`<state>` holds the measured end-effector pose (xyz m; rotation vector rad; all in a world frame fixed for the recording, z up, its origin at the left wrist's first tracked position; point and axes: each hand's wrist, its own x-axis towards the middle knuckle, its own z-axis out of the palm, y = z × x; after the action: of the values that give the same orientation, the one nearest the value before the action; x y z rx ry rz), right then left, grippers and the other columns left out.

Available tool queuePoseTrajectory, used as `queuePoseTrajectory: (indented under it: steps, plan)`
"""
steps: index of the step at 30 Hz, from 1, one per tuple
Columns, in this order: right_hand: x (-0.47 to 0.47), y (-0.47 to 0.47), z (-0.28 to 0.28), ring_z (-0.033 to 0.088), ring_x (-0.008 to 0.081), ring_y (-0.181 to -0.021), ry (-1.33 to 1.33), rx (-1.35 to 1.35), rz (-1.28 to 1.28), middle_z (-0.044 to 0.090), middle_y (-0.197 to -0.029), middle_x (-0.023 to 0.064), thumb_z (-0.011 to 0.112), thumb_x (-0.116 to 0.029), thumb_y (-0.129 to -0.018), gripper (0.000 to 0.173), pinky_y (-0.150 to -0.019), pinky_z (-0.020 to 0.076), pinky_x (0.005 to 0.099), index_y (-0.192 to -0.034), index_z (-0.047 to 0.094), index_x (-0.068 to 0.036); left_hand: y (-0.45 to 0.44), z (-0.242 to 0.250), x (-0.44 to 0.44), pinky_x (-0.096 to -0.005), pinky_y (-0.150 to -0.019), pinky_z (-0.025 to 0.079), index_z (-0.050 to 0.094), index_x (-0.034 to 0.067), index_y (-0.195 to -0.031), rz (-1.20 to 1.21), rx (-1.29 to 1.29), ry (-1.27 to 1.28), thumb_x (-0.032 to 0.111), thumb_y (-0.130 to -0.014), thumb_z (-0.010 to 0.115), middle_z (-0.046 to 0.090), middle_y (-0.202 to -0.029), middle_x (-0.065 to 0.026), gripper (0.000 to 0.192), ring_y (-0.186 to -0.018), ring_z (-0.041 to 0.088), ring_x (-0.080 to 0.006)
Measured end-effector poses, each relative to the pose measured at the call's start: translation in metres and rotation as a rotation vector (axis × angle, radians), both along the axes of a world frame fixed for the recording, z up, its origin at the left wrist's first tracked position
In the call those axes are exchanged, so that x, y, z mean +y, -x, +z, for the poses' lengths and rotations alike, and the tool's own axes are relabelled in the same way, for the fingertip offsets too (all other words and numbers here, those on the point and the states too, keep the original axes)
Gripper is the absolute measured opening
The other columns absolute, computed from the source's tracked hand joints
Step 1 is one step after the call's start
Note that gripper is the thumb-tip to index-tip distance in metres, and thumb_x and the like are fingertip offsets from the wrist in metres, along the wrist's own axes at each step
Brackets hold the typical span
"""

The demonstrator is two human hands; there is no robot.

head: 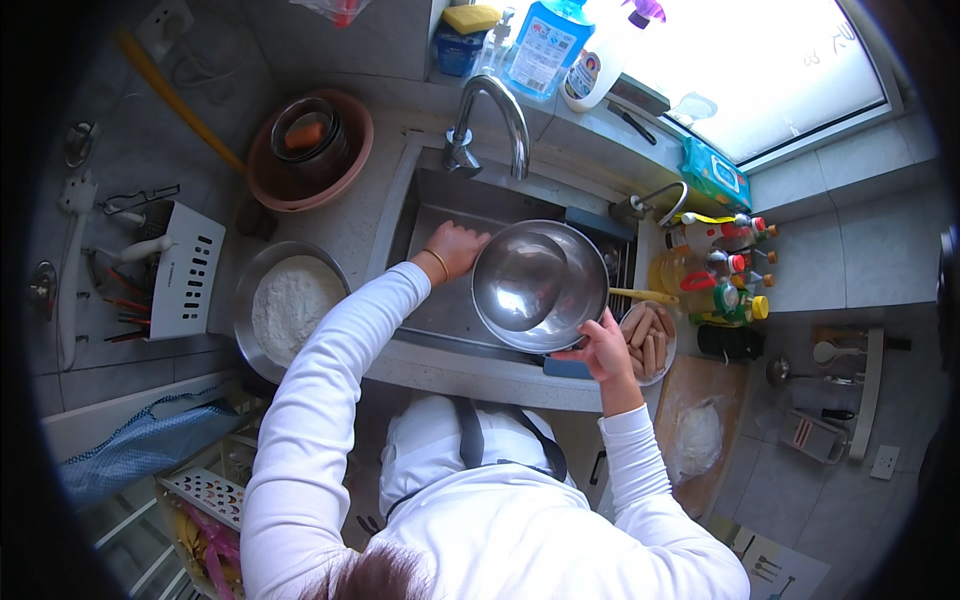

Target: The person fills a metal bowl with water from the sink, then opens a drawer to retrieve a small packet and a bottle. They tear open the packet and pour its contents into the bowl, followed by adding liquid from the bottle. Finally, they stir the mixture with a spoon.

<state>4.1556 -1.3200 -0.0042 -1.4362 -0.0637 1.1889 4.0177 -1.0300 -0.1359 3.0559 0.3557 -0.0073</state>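
Observation:
A shiny stainless steel bowl (517, 281) is held over the sink, its inside facing up. My left hand (452, 251) grips its left rim, fingers curled. My right hand (600, 346) holds the lower right rim between thumb and fingers. Beneath and beside the bowl lies the steel sink (442, 300), with the curved chrome faucet (495, 97) rising behind it. To the right of my right hand stands a plate of sausages (649, 341). A metal bowl of white flour (292, 307) sits on the counter left of the sink.
A reddish basin (352, 169) holding stacked bowls stands back left. Bottles (712, 277) and a small tap (664, 201) are on the right. A wooden board (731, 450) bears a plastic-wrapped lump. Cleaning bottles (546, 52) line the windowsill. A utensil holder (187, 274) is at left.

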Motion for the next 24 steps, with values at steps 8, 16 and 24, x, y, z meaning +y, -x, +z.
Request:
queuePoseTrajectory:
  steps: [8,16,24]
  plan:
    - [0.015,0.012,-0.017,0.064,0.0379,-0.113,-0.127,0.105,-0.102,0.053,-0.133,0.0186,0.047,0.000,-0.090,0.056,-0.084,0.0606,0.0631,-0.144,0.034,-0.010,-0.019,0.021,0.059,-0.0442,-0.087,0.048,0.069,0.012,-0.115,0.559,-0.593,0.028,0.025,-0.092,0.066,0.067,-0.102,-0.0080,0.026,-0.098,0.064,-0.0292]
    - [0.040,0.017,-0.043,0.061,0.0417,-0.116,-0.266,0.174,-0.178,0.047,-0.137,0.0200,0.046,0.002,-0.089,0.061,-0.085,0.0592,0.0654,-0.147,0.029,-0.009,-0.039,0.017,0.084,-0.0455,-0.087,0.045,0.079,0.016,-0.089,0.453,-0.283,0.220,0.029,-0.089,0.071,0.075,-0.088,-0.0089,0.015,-0.087,0.070,-0.0297]
    - [0.041,0.020,-0.058,0.061,0.0426,-0.116,-0.260,0.214,-0.199,0.046,-0.139,0.0209,0.045,0.003,-0.090,0.065,-0.088,0.0581,0.0658,-0.150,0.025,-0.011,-0.048,0.030,0.088,-0.0448,-0.084,0.046,0.080,0.020,-0.085,0.479,-0.159,0.130,0.032,-0.084,0.076,0.075,-0.083,-0.0051,0.012,-0.083,0.070,-0.0278]
